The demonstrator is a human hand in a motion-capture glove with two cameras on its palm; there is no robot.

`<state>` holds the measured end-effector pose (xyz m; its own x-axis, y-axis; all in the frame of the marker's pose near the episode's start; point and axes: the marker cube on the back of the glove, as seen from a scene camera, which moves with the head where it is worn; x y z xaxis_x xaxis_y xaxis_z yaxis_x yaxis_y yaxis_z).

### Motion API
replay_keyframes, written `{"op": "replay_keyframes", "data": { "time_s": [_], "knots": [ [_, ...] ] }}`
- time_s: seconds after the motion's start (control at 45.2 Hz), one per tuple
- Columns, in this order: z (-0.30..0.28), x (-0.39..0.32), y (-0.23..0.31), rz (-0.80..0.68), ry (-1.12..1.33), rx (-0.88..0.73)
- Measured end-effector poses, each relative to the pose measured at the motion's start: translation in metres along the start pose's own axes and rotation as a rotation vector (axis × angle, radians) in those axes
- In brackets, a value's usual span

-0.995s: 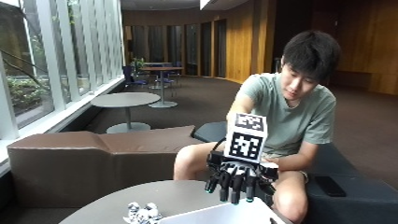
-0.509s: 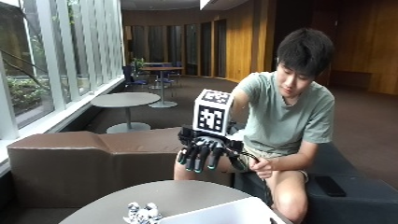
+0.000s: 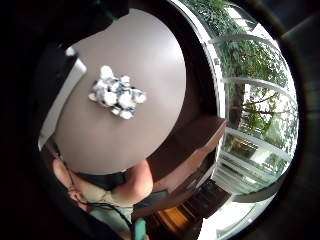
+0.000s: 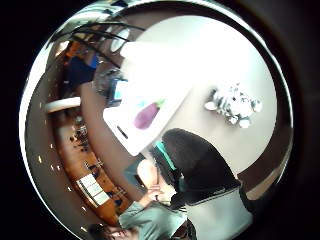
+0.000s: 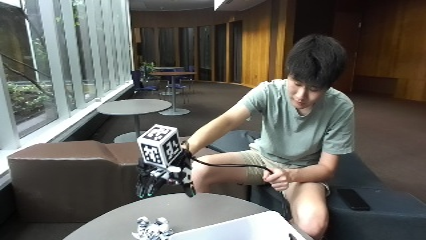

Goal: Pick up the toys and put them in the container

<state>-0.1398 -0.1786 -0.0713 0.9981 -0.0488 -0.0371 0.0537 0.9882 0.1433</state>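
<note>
1. The person is sitting behind the tabletop (image 5: pixel 200 210), leaning forward with the head bent down.
2. The right arm is reaching out and down from the shoulder, nearly straight, toward the far edge of the tabletop.
3. The gloved right hand (image 5: pixel 162 181) is hanging above that far edge with its palm facing down and touching nothing.
4. Its fingers (image 5: pixel 148 187) are pointing downward, spread apart and only slightly bent, holding nothing.
5. The bare left hand (image 5: pixel 277 177) is resting on the left thigh, forearm lying across the lap, fingers curled.
</note>
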Motion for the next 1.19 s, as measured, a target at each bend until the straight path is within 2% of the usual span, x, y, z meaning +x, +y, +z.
{"op": "replay_keyframes", "data": {
  "time_s": [0.288,0.42,0.553,0.73,0.907,1.084,1.194],
  "knots": [
    [0.105,0.034,-0.035,-0.011,-0.008,-0.105],
    [0.158,0.042,-0.048,0.006,0.037,-0.202],
    [0.192,0.051,-0.059,0.029,0.037,-0.064],
    [0.193,0.05,-0.073,0.051,-0.15,0.107],
    [0.194,0.053,-0.079,0.106,-0.323,0.085],
    [0.163,0.057,-0.054,0.103,-0.274,0.114],
    [0.119,0.058,-0.031,0.102,-0.247,0.116]
  ]
}}
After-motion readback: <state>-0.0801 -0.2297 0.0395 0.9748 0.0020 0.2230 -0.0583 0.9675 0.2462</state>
